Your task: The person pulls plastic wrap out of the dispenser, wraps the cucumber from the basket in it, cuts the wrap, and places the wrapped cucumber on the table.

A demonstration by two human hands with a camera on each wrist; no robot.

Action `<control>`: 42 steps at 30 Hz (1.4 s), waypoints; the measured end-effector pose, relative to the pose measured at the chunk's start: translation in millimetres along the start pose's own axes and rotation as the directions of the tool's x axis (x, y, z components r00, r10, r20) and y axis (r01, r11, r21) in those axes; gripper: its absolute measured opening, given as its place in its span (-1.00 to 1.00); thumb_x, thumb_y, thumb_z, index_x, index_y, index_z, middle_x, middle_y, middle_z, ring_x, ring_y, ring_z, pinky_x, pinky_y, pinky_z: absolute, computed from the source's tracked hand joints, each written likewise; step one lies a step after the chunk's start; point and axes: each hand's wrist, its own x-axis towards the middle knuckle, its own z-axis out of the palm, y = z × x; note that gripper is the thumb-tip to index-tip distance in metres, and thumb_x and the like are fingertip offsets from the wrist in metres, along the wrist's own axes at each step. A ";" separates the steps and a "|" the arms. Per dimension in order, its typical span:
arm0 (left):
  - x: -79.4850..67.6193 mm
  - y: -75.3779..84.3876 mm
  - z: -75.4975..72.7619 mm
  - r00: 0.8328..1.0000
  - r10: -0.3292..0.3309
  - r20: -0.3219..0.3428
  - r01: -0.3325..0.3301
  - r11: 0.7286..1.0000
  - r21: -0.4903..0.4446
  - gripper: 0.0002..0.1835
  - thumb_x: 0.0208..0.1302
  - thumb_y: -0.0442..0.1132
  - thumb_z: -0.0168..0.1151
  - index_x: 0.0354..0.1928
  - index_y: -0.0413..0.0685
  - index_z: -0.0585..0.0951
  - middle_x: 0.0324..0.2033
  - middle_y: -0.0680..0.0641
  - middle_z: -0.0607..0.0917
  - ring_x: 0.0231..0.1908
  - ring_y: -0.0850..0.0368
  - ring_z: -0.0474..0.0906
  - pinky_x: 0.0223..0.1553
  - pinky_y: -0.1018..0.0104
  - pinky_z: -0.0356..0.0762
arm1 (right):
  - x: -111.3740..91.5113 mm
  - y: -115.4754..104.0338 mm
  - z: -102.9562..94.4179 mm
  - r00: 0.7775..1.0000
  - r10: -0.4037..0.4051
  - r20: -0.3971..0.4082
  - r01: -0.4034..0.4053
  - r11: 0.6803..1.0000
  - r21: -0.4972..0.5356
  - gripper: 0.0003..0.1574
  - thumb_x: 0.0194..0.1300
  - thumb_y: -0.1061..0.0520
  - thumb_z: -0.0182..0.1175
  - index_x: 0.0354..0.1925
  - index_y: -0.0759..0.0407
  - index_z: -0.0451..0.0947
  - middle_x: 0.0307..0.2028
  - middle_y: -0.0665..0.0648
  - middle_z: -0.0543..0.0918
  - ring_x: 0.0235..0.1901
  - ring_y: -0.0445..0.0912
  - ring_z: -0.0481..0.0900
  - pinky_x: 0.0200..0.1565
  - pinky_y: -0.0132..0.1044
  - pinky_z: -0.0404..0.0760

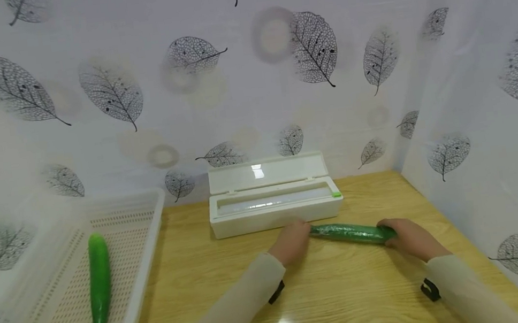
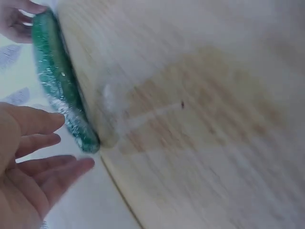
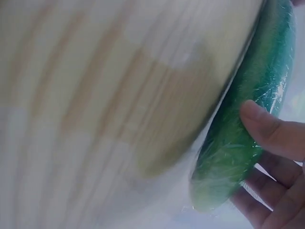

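A cucumber wrapped in clear cling film lies slanted across the space between my two hands, low over the table. My right hand grips its right end; in the right wrist view the thumb presses one side of the wrapped cucumber and the fingers curl behind it. At the other end is my left hand. The left wrist view has the left hand with thumb and fingers spread loosely around the tip of the cucumber, not closed on it.
Behind my hands stands a white cling film box, lid raised, with a film roll inside and a green cutter slider at its right end. A white plastic basket on the left holds another cucumber. Leaf-patterned sheeting borders the wooden table.
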 end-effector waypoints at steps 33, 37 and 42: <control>-133.5 -37.0 -62.8 0.887 -0.200 -0.416 0.181 0.980 -0.086 -0.82 0.06 -0.27 0.37 -0.24 0.01 0.68 -0.14 -0.07 0.70 -0.14 0.02 0.65 -0.17 0.17 0.63 | -18.9 51.1 -21.1 0.959 0.282 -0.037 -0.282 0.959 0.005 -0.32 0.15 0.05 0.29 0.01 0.60 0.41 -0.10 0.58 0.54 -0.17 0.39 0.54 -0.22 0.15 0.53; -137.5 -50.5 -65.3 0.847 -0.290 -0.447 0.260 0.957 -0.128 -0.83 0.04 -0.31 0.36 -0.27 -0.02 0.68 -0.21 -0.05 0.71 -0.21 0.02 0.65 -0.27 0.19 0.63 | -10.6 44.7 -16.3 0.960 0.280 -0.029 -0.279 0.960 0.034 -0.31 0.16 0.02 0.28 -0.01 0.61 0.41 -0.15 0.55 0.57 -0.21 0.35 0.56 -0.23 0.12 0.55; -138.7 -65.9 -64.4 0.809 -0.363 -0.461 0.332 0.931 -0.152 -0.84 0.04 -0.34 0.33 -0.28 -0.06 0.68 -0.25 -0.08 0.71 -0.27 0.00 0.64 -0.28 0.17 0.61 | -3.8 33.9 -11.5 0.955 0.294 -0.035 -0.291 0.954 0.068 -0.33 0.12 0.03 0.32 -0.05 0.59 0.44 -0.19 0.53 0.59 -0.25 0.30 0.58 -0.25 0.10 0.57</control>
